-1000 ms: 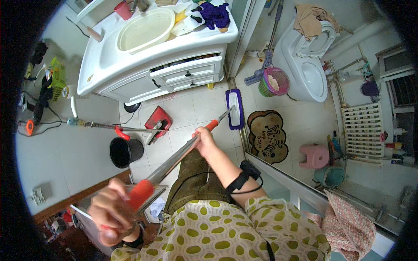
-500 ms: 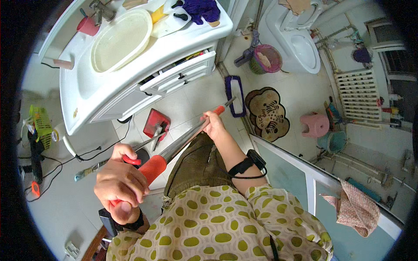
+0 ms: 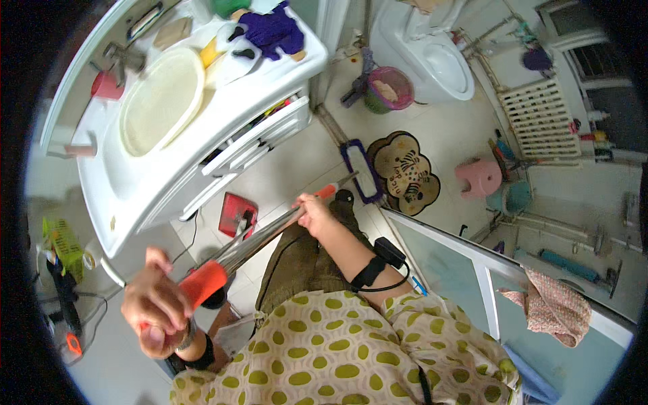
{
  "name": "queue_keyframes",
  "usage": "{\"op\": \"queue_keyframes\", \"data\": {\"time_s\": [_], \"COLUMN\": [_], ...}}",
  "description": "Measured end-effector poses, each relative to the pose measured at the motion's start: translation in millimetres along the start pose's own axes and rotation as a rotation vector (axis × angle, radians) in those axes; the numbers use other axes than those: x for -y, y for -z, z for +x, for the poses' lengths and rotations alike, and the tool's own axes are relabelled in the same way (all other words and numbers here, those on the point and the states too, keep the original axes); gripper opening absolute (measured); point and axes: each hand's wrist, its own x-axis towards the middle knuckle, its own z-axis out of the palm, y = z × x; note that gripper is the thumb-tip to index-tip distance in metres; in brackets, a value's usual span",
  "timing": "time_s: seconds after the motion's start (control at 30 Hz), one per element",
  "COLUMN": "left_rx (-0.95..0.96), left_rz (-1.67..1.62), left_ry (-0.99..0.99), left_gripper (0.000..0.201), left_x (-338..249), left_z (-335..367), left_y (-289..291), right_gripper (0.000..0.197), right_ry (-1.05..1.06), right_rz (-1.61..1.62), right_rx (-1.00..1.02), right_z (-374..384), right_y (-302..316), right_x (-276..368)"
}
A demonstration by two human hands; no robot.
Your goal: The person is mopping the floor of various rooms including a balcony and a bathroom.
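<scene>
I hold a flat mop by its long metal pole (image 3: pixel 246 244), which slants from lower left up to the right. My left hand (image 3: pixel 156 314) is closed round the orange grip at the pole's top end. Farther down, my right hand (image 3: pixel 314 214) wraps round the shaft just short of a second orange sleeve (image 3: pixel 327 191). The mop head (image 3: pixel 362 171), a rectangle with a purple fringe, lies on the tiles along the edge of the zebra-patterned mat (image 3: pixel 406 174). Left of the pole, a red dustpan (image 3: pixel 237 214) rests on the floor, partly behind the shaft.
A white vanity (image 3: pixel 202 128) with drawers pulled out and a cream basin (image 3: pixel 162 101) stands to the left. Beyond the threshold are a pink basket (image 3: pixel 391 89), a toilet (image 3: pixel 449 71) and a pink stool (image 3: pixel 478 177). A glass partition (image 3: pixel 445 253) runs along my right.
My left hand has moved left and slightly down with the grip. The mop head has drawn nearer and turned a little, up against the mat. My view has shifted too.
</scene>
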Motion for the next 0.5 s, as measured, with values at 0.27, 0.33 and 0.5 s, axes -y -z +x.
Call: {"op": "queue_keyframes", "data": {"time_s": [0.27,0.33,0.5], "left_rx": [0.000,0.057,0.127], "left_rz": [0.250,0.213,0.356], "left_ry": [-0.044,-0.054,-0.113], "left_gripper": [0.022,0.023,0.020], "left_x": [8.1,19.6,14.7], "left_z": [8.9,14.7,42.6], "left_y": [-41.5,-58.4,-88.9], "right_gripper": [0.010,0.010,0.012], "right_ry": [-0.031,0.025,-0.014], "right_rz": [-0.139,-0.071,0.035], "right_rx": [0.048,0.085,0.076], "right_z": [39.1,52.5,42.3], "right_y": [-18.5,-10.1,0.3], "right_x": [45.8,59.5,77.3]}}
